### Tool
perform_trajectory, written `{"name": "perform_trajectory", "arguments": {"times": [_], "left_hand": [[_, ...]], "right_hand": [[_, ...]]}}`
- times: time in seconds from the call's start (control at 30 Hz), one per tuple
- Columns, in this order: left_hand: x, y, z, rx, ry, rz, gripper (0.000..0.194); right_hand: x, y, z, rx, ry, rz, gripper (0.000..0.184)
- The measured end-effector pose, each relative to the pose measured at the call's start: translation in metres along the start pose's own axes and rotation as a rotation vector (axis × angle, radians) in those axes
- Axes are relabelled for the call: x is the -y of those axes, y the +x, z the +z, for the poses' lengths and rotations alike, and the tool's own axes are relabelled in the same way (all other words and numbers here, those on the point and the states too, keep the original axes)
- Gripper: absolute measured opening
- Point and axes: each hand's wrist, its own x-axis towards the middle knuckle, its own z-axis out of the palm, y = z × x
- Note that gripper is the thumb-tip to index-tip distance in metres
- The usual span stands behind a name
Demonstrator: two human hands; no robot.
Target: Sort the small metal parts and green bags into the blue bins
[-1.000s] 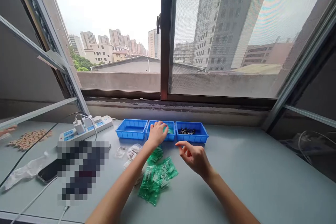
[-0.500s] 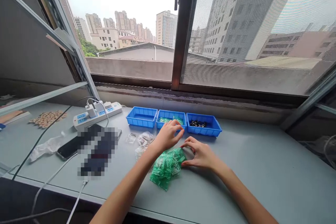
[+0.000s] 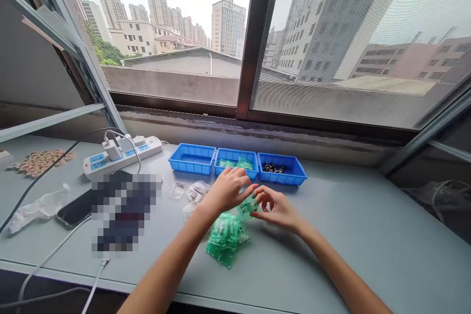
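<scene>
A small green plastic packet [image 3: 247, 207] with dark and pale bits inside is held up between my hands. My right hand [image 3: 278, 210] pinches its right edge between thumb and fingers. My left hand [image 3: 231, 189] is closed at its upper edge, fingertips pressed together; part of the packet is hidden behind it. Just below lies a heap of similar green packets [image 3: 225, 239] on the grey table. Left of my left wrist are several clear bags [image 3: 197, 191] with small parts, partly covered by my forearm.
Three blue bins stand in a row at the back: a left bin [image 3: 191, 166], a middle bin [image 3: 220, 170] holding green packets, and a right bin [image 3: 294, 180] with dark small parts. Leftward are a power strip [image 3: 127, 159], phone [image 3: 75, 208], cables and wooden pieces [image 3: 40, 163].
My right hand has lifted a green packet off the heap and brought it up to my left hand. The view has shifted slightly, moving the scene left and up.
</scene>
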Motion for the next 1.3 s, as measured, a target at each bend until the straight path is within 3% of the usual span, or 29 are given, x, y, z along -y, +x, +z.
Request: {"name": "perform_trajectory", "arguments": {"times": [0.17,0.37,0.57,0.67,0.77,0.93,1.07,1.2,1.3], "left_hand": [[0.001,0.001,0.002,-0.016,-0.077,0.016,0.031],[0.002,0.001,0.002,-0.105,-0.236,0.016,0.029],[-0.01,0.002,0.018,-0.282,-0.243,0.063,0.019],[-0.018,0.003,0.02,-0.454,-0.214,0.123,0.015],[-0.021,0.002,0.017,-0.595,-0.15,0.172,0.015],[-0.017,-0.004,0.013,-0.665,0.033,0.25,0.021],[-0.016,-0.006,0.011,-0.771,0.086,0.219,0.017],[-0.021,-0.004,0.007,-0.803,0.075,0.162,0.014],[-0.026,-0.001,0.007,-0.772,0.035,0.115,0.003]], "right_hand": [[0.012,-0.001,-0.007,-0.086,0.059,-0.012,0.022],[0.012,0.002,-0.012,-0.154,0.242,0.036,0.035],[0.012,-0.001,-0.005,-0.337,0.351,0.019,0.034],[0.024,-0.009,-0.003,-0.448,0.195,-0.17,0.025],[0.031,-0.013,-0.007,-0.435,-0.05,-0.352,0.013],[0.027,-0.016,-0.015,-0.504,-0.355,-0.537,0.019],[0.032,-0.019,-0.019,-0.637,-0.422,-0.634,0.023],[0.037,-0.02,-0.017,-0.782,-0.334,-0.604,0.02],[0.036,-0.018,-0.011,-0.742,-0.133,-0.42,0.007]]}}
